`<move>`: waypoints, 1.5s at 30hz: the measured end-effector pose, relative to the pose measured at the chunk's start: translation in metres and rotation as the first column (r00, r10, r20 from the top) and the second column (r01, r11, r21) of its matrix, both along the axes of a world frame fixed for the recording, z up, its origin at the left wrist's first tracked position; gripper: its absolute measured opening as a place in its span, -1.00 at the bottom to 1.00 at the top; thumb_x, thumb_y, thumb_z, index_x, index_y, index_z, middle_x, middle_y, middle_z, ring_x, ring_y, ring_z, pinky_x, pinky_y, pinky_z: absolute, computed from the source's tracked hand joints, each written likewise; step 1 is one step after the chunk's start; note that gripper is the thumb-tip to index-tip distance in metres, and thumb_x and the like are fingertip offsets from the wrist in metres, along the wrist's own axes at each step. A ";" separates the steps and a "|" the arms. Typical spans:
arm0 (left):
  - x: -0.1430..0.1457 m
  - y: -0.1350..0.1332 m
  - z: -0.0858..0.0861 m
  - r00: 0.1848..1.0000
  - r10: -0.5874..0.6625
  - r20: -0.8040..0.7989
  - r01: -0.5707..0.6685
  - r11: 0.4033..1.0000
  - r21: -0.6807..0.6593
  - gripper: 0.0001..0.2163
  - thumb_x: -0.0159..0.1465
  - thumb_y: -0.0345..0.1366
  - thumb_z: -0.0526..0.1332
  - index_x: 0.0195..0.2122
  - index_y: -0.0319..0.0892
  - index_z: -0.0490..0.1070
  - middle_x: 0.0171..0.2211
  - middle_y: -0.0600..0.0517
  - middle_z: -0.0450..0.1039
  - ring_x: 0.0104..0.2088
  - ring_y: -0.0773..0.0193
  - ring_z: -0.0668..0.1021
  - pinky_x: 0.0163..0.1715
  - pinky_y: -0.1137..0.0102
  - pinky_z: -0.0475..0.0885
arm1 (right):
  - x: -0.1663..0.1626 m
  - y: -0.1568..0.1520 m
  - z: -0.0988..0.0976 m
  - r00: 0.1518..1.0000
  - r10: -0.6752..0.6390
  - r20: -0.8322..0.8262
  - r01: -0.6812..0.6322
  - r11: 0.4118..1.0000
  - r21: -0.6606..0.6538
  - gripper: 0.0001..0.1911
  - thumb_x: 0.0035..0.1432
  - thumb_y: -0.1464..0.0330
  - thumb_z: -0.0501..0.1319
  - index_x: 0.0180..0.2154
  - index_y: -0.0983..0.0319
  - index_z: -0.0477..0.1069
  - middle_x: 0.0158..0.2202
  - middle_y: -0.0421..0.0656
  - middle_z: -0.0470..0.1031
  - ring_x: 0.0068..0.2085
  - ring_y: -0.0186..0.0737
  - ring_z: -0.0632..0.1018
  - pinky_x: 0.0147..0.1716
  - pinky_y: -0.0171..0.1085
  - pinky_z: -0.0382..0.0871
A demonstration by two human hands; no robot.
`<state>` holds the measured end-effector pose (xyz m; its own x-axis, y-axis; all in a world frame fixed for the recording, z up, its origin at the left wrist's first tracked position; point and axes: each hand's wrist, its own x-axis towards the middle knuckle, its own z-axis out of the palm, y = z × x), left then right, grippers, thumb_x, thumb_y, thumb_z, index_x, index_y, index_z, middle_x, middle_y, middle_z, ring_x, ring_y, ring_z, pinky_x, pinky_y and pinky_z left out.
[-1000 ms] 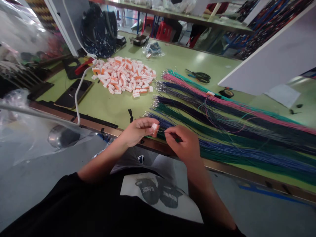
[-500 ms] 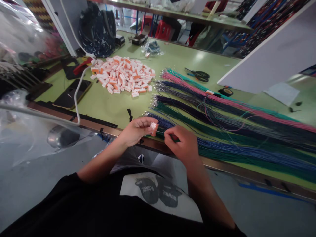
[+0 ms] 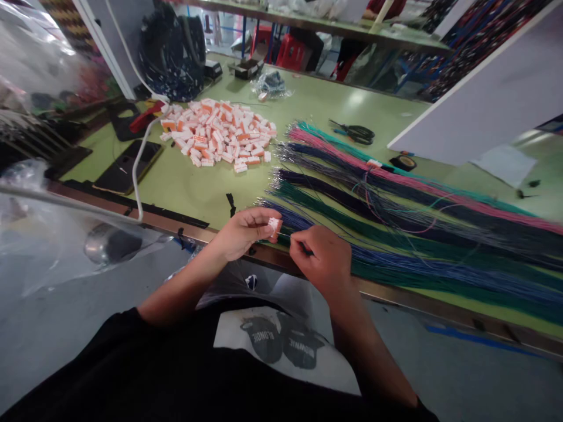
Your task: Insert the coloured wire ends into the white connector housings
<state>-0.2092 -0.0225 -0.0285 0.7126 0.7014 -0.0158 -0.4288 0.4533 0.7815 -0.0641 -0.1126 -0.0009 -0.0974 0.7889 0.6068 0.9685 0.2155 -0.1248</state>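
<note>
My left hand (image 3: 246, 233) pinches a small white-and-orange connector housing (image 3: 275, 227) between thumb and fingers, above the table's front edge. Just to its right, my right hand (image 3: 323, 258) is closed in a pinch on a thin wire (image 3: 285, 235), whose tip points at the housing. Whether the tip sits inside the housing is too small to tell. Behind both hands lie bundles of wires (image 3: 396, 234) in blue, green, grey, pink and teal, their metal-tipped ends toward the left. A heap of similar connector housings (image 3: 220, 135) rests farther back on the green table (image 3: 193, 196).
A phone (image 3: 127, 167) and a white cable (image 3: 139, 170) lie at the left. Pliers (image 3: 356, 133) and a roll of black tape (image 3: 403, 162) are behind the wires. A white panel (image 3: 475, 94) stands at the right, and a plastic bag (image 3: 65, 234) hangs at the front left.
My right hand has shifted slightly left, closer to the housing. My left hand keeps hold of the housing in nearly the same place.
</note>
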 end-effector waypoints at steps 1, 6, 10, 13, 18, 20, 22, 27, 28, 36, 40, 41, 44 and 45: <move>0.000 0.000 0.001 1.000 -0.003 0.001 0.003 1.000 -0.007 -0.80 -0.04 -0.42 0.39 -0.35 -0.25 0.49 -0.54 0.10 0.46 -0.55 0.43 0.49 -0.48 0.52 0.38 | 0.000 0.000 0.000 1.000 0.003 0.008 -0.003 1.000 0.024 -0.77 0.05 0.50 0.07 -0.60 0.19 0.30 -0.66 -0.27 0.27 -0.55 -0.38 0.29 -0.52 -0.36 0.13; 0.000 -0.001 0.004 0.999 0.003 -0.045 -0.004 1.000 -0.029 -0.80 -0.03 -0.41 0.39 -0.36 -0.25 0.50 -0.51 0.09 0.47 -0.54 0.43 0.49 -0.47 0.50 0.40 | -0.003 0.001 0.001 0.998 0.000 0.071 -0.008 0.993 0.117 -0.74 0.06 0.53 0.07 -0.63 0.19 0.26 -0.66 -0.26 0.29 -0.54 -0.38 0.31 -0.53 -0.36 0.14; 0.001 -0.002 0.005 0.992 0.006 -0.126 -0.010 0.999 -0.032 -0.82 -0.02 -0.42 0.38 -0.36 -0.25 0.50 -0.50 0.09 0.47 -0.54 0.44 0.46 -0.48 0.49 0.40 | -0.005 0.001 0.000 0.994 0.024 0.107 -0.038 0.991 0.128 -0.72 0.08 0.52 0.07 -0.63 0.20 0.26 -0.66 -0.25 0.31 -0.53 -0.37 0.33 -0.52 -0.35 0.14; 0.002 -0.003 0.007 0.986 0.003 -0.169 -0.007 1.000 -0.027 -0.83 -0.03 -0.45 0.37 -0.37 -0.25 0.49 -0.52 0.10 0.46 -0.54 0.45 0.45 -0.50 0.50 0.39 | -0.007 0.003 -0.003 0.993 0.052 0.106 -0.065 0.991 0.119 -0.73 0.09 0.51 0.08 -0.62 0.20 0.28 -0.65 -0.24 0.33 -0.53 -0.37 0.34 -0.52 -0.35 0.14; 0.002 -0.004 0.012 0.976 0.004 -0.218 -0.016 0.998 -0.053 -0.87 -0.02 -0.49 0.35 -0.41 -0.25 0.49 -0.56 0.13 0.44 -0.58 0.47 0.43 -0.55 0.52 0.36 | -0.007 0.005 -0.010 0.996 0.045 0.078 -0.052 0.994 0.097 -0.71 0.10 0.50 0.06 -0.62 0.20 0.30 -0.66 -0.25 0.32 -0.54 -0.39 0.32 -0.53 -0.36 0.12; 0.002 -0.004 0.012 0.973 -0.003 -0.229 -0.009 0.999 -0.054 -0.88 -0.01 -0.49 0.35 -0.42 -0.25 0.49 -0.58 0.13 0.43 -0.58 0.46 0.43 -0.56 0.52 0.36 | -0.007 0.006 -0.014 0.998 0.043 0.054 -0.047 0.996 0.073 -0.71 0.11 0.49 0.05 -0.62 0.20 0.31 -0.66 -0.25 0.31 -0.55 -0.39 0.31 -0.53 -0.37 0.12; 0.002 -0.003 0.012 0.971 -0.013 -0.240 0.002 0.999 -0.047 -0.87 -0.01 -0.48 0.36 -0.41 -0.24 0.49 -0.59 0.13 0.43 -0.59 0.47 0.43 -0.56 0.51 0.36 | -0.009 0.006 -0.017 0.999 0.051 0.019 -0.051 0.998 0.042 -0.71 0.11 0.48 0.05 -0.62 0.20 0.32 -0.66 -0.25 0.32 -0.55 -0.39 0.32 -0.53 -0.36 0.12; 0.001 -0.003 0.009 0.974 -0.025 -0.225 0.020 1.000 -0.022 -0.84 -0.05 -0.45 0.39 -0.41 -0.25 0.50 -0.61 0.13 0.44 -0.61 0.47 0.43 -0.57 0.52 0.35 | -0.005 0.004 -0.010 0.974 0.077 -0.212 -0.110 0.983 -0.149 -0.78 0.09 0.43 0.07 -0.56 0.19 0.38 -0.60 -0.24 0.39 -0.52 -0.37 0.37 -0.50 -0.35 0.16; 0.001 -0.003 0.008 0.976 -0.032 -0.214 0.030 0.999 -0.014 -0.83 -0.06 -0.44 0.40 -0.41 -0.26 0.50 -0.61 0.13 0.44 -0.61 0.46 0.44 -0.56 0.52 0.36 | 0.002 0.004 -0.005 0.951 0.100 -0.291 -0.165 0.964 -0.210 -0.80 0.09 0.40 0.08 -0.52 0.19 0.40 -0.57 -0.24 0.42 -0.51 -0.36 0.39 -0.49 -0.36 0.19; -0.001 -0.003 0.003 0.990 -0.024 -0.136 0.031 0.998 0.048 -0.82 -0.06 -0.43 0.40 -0.40 -0.25 0.50 -0.61 0.12 0.46 -0.59 0.44 0.47 -0.55 0.52 0.40 | 0.098 0.023 0.013 0.905 -0.425 -0.007 0.374 0.802 -0.465 -0.90 -0.03 0.42 0.15 -0.40 0.20 0.42 -0.35 -0.09 0.50 -0.32 -0.12 0.48 -0.40 -0.22 0.24; 0.001 -0.004 0.005 0.989 -0.008 -0.149 0.014 0.999 0.041 -0.83 -0.05 -0.46 0.39 -0.40 -0.25 0.49 -0.61 0.12 0.46 -0.59 0.45 0.46 -0.53 0.51 0.41 | 0.109 0.026 0.003 0.882 -0.467 0.054 0.434 0.765 -0.477 -0.91 -0.02 0.43 0.10 -0.47 0.19 0.38 -0.37 -0.10 0.49 -0.32 -0.12 0.47 -0.38 -0.20 0.24; 0.001 -0.004 0.005 0.988 -0.005 -0.152 0.012 0.999 0.044 -0.83 -0.04 -0.46 0.38 -0.40 -0.25 0.49 -0.61 0.12 0.46 -0.59 0.45 0.46 -0.53 0.51 0.41 | 0.111 0.025 0.002 0.872 -0.489 -0.004 0.439 0.787 -0.433 -0.92 -0.03 0.41 0.11 -0.48 0.19 0.37 -0.38 -0.11 0.48 -0.33 -0.13 0.47 -0.36 -0.20 0.25; 0.001 -0.004 0.004 0.988 0.006 -0.154 0.004 0.998 0.066 -0.83 -0.04 -0.46 0.37 -0.38 -0.25 0.49 -0.59 0.12 0.46 -0.58 0.44 0.47 -0.51 0.50 0.41 | 0.118 0.022 0.002 0.784 -0.554 -0.279 0.514 0.832 -0.208 -0.95 -0.04 0.37 0.13 -0.47 0.19 0.35 -0.44 -0.15 0.46 -0.35 -0.17 0.46 -0.32 -0.18 0.30; 0.001 -0.004 0.004 0.988 0.012 -0.153 -0.001 0.997 0.074 -0.83 -0.03 -0.47 0.37 -0.38 -0.25 0.49 -0.58 0.12 0.46 -0.57 0.44 0.47 -0.50 0.50 0.41 | 0.119 0.020 0.002 0.744 -0.546 -0.385 0.539 0.831 -0.137 -0.93 -0.04 0.35 0.13 -0.45 0.19 0.35 -0.45 -0.16 0.45 -0.38 -0.18 0.46 -0.33 -0.18 0.31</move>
<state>-0.2080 -0.0263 -0.0246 0.7013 0.7091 -0.0728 -0.3041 0.3900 0.8691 0.0551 -0.0922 0.0012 0.5924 0.6449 0.4828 0.7874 -0.3368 -0.5163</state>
